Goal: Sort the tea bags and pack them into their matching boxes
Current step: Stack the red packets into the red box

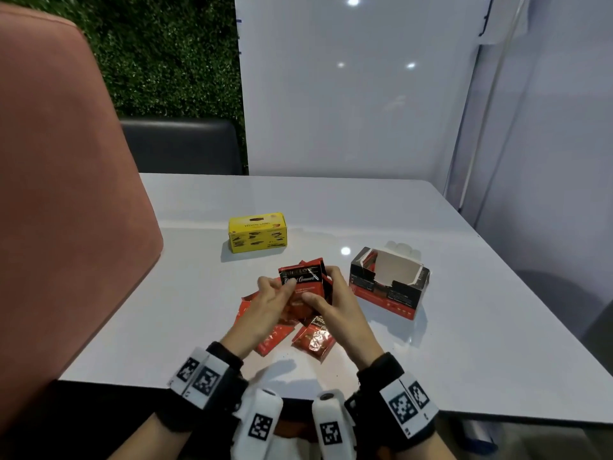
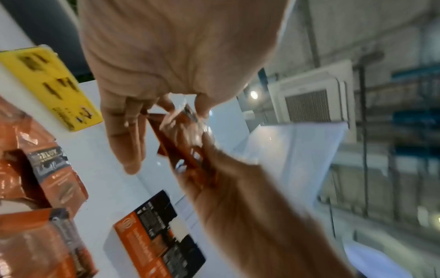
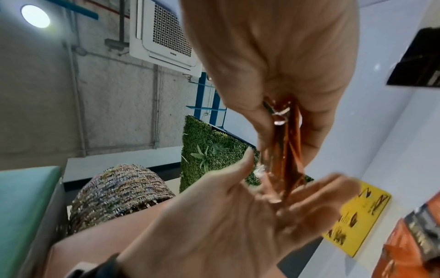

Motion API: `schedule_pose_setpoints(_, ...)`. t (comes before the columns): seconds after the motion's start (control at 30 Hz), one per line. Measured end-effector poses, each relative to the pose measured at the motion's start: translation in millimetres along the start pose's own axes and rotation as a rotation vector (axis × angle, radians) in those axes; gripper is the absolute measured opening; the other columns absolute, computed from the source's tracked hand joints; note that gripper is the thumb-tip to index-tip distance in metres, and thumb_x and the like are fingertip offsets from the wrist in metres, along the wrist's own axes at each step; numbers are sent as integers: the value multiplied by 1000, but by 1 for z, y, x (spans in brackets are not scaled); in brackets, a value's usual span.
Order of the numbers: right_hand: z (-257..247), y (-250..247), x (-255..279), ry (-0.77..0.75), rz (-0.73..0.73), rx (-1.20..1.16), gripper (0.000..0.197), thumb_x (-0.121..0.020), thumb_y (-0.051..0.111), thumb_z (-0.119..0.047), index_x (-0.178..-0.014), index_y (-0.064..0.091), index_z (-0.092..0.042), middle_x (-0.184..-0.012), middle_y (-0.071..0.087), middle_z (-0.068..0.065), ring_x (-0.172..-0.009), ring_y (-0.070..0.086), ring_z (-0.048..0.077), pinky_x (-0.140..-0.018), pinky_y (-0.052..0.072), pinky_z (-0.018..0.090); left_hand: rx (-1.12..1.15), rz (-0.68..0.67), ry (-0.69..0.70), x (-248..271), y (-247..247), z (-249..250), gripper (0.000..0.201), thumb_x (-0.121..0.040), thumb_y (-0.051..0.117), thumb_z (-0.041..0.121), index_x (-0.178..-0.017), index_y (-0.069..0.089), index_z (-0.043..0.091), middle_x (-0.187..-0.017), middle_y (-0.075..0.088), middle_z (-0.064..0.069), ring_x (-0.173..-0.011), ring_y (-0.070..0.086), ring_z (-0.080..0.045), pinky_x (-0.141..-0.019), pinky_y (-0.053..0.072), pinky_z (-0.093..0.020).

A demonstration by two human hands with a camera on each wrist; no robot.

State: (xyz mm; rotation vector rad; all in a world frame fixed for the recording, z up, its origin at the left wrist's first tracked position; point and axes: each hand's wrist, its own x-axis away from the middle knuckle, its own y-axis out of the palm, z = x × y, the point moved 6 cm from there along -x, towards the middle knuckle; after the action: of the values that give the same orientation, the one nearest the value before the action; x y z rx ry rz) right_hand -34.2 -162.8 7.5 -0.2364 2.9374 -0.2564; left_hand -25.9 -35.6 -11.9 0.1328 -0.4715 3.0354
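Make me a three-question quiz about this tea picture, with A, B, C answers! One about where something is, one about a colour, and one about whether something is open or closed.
1. Where is the yellow box?
A. On the table, farther from the person than the hands
B. Inside the red and black box
C. In the left hand

2. What colour are the tea packets being held?
A. Green and white
B. Red with a black band
C. Plain blue

3. How is the red and black box?
A. Taped shut
B. Crushed flat
C. Open at the top

Answers:
1 A: it stands alone on the white table, beyond both hands.
2 B: the packets held between the left hand and right hand are red with a black band.
3 C: its top is torn open and the white inside shows.
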Motion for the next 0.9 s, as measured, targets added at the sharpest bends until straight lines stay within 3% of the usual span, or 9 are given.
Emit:
schedule_pose_setpoints(0.1, -11, -7, -2, 1, -136, 96, 44, -89, 59, -17, -129, 40, -16, -112, 58, -1, -104, 62, 15, -91, 54, 34, 218, -185, -136, -7, -8, -5, 93, -64, 65, 60, -134, 27, 12, -115, 62, -17, -96, 68, -28, -90, 53, -42)
schedule_pose_setpoints(0.17, -22, -10, -5, -8, -234, 140, 50, -88, 60, -17, -133, 37, -18, -110, 53, -4, -101, 61, 15, -88, 55, 34, 529, -390, -206, 0, -3, -5, 101, -56, 78, 56, -135, 41, 6, -120, 61, -21, -107, 63, -32, -94, 51, -46)
schedule_pose_setpoints(0.27, -37, -2, -11, -71, -256, 233, 49, -92, 55, -16, -136, 33, -19, -112, 55, 0, -100, 61, 16, -84, 54, 27, 948, -535, -248, 12, 16, 3, 74, -60, 85, 34, -119, 60, -1, -124, 57, -25, -117, 54, -43, -98, 44, -56)
schedule_pose_setpoints(0.37, -39, 10, -15, -158, -175, 463, 45, -98, 42, -14, -140, 28, -14, -132, 50, 10, -120, 48, 21, -90, 36, 16, 958, -383, -154, 8, 24, 7, 45, -68, 79, 25, -102, 65, -1, -105, 65, -24, -99, 66, -36, -78, 56, -48)
schedule_pose_setpoints(0.47, -29, 6, -18, -177, -271, 761, 50, -99, 38, -29, -145, 24, -13, -155, 21, 6, -143, 13, 24, -113, 19, 32, 940, -316, -151, 6, 16, 9, 25, -84, 53, 19, -95, 65, 0, -89, 66, -18, -83, 70, -29, -71, 59, -44)
schedule_pose_setpoints(0.6, -35, 3, -15, -274, -434, 844, 86, -85, 61, -41, -149, 6, -22, -159, -6, 2, -145, -9, 18, -118, 5, 45, 850, -324, -204, 5, 17, -1, 22, -89, 45, 10, -98, 61, 0, -81, 70, -16, -70, 69, -27, -74, 58, -40)
schedule_pose_setpoints(0.73, -27, 25, -13, -314, -567, 1020, 109, -71, 77, -30, -148, -1, -32, -157, 5, 10, -142, 10, 33, -113, 19, 54, 844, -401, -266, 8, 36, -4, 23, -83, 49, 6, -90, 69, 2, -86, 66, -18, -75, 66, -26, -65, 57, -34)
schedule_pose_setpoints(0.8, -21, 23, -15, -298, -564, 1002, 102, -71, 77, -31, -147, 10, -35, -148, 25, 11, -130, 30, 32, -105, 36, 52, 799, -492, -265, 13, 42, -3, 21, -79, 54, 5, -94, 68, 2, -90, 57, -19, -80, 58, -28, -67, 55, -39)
schedule_pose_setpoints(0.9, -20, 21, -11, -321, -550, 980, 79, -74, 72, -31, -140, 29, -33, -131, 35, 11, -117, 38, 28, -96, 44, 46, 735, -561, -260, 15, 44, -6, 25, -74, 53, 3, -92, 70, 6, -90, 58, -17, -84, 55, -30, -71, 52, -45)
